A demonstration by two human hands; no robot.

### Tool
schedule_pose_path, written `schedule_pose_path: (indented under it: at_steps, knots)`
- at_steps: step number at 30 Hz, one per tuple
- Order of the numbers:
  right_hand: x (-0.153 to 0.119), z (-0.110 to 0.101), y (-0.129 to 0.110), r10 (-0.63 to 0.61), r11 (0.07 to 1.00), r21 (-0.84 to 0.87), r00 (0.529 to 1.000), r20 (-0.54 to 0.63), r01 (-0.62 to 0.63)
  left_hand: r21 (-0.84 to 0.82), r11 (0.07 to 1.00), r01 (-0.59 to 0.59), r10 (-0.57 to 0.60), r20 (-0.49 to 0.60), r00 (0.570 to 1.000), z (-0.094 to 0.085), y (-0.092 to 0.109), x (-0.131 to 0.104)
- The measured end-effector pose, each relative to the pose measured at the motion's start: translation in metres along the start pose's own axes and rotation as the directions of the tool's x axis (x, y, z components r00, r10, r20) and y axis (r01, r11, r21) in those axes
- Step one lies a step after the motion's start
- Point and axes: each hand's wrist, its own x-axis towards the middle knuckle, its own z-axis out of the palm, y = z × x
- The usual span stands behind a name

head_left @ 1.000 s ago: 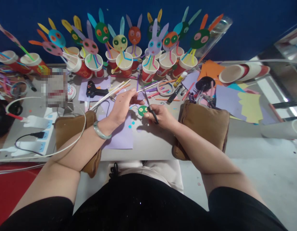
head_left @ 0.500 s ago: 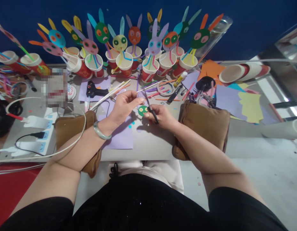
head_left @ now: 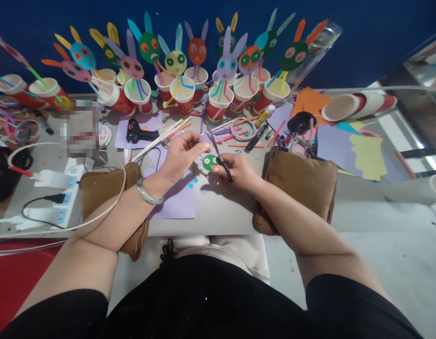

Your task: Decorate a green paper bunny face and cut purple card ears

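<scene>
In my right hand (head_left: 237, 172) is a pair of black-handled scissors (head_left: 223, 165), fingers closed round the handles and blades pointing away from me. My left hand (head_left: 184, 155) is pinched closed just left of the blades. A bit of purple shows by its fingertips, but what they hold is too small to make out. Between the hands a green paper disc (head_left: 208, 163) with two pale, green-centred circles sits beside my right fingertips. Whether those fingers touch it cannot be told. Purple paper (head_left: 175, 202) lies flat under my left wrist.
Paper cups (head_left: 183, 92) with rabbit-faced figures line the back. A black glue gun (head_left: 142, 135), coloured sticks, a tape roll (head_left: 243, 129) and a glue stick (head_left: 266, 114) lie before them. Brown cushions (head_left: 298, 188) flank my arms; a power strip (head_left: 71, 193) and cables are left.
Almost nothing differs. My left fingertips have shifted very slightly, while the scissors and the green disc stay in nearly the same place.
</scene>
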Motion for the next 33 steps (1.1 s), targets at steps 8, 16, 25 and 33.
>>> schedule_pose_path:
  at_steps: [8, 16, 25, 33]
  knots:
    - [0.0004, 0.0009, 0.0039, 0.005, 1.0, 0.002, 1.0, 0.0, -0.005, 0.016, 1.0, 0.016, -0.015, -0.027, 1.0, -0.0005, -0.0007, 0.0]
    - [-0.0002, 0.001, -0.0002, 0.005, 1.0, 0.01, 1.0, -0.003, -0.005, 0.007, 1.0, 0.002, -0.002, -0.027, 1.0, -0.0008, -0.0012, 0.0008]
    - [-0.0007, 0.0007, -0.0002, 0.006, 1.0, 0.001, 1.0, 0.0, -0.006, -0.002, 1.0, -0.024, 0.024, -0.035, 0.999, -0.0022, -0.0032, 0.0017]
    - [0.001, 0.0008, 0.0023, -0.01, 1.0, 0.008, 1.0, 0.0, 0.01, 0.026, 0.997, -0.067, 0.067, -0.007, 0.998, -0.0034, -0.0069, 0.0041]
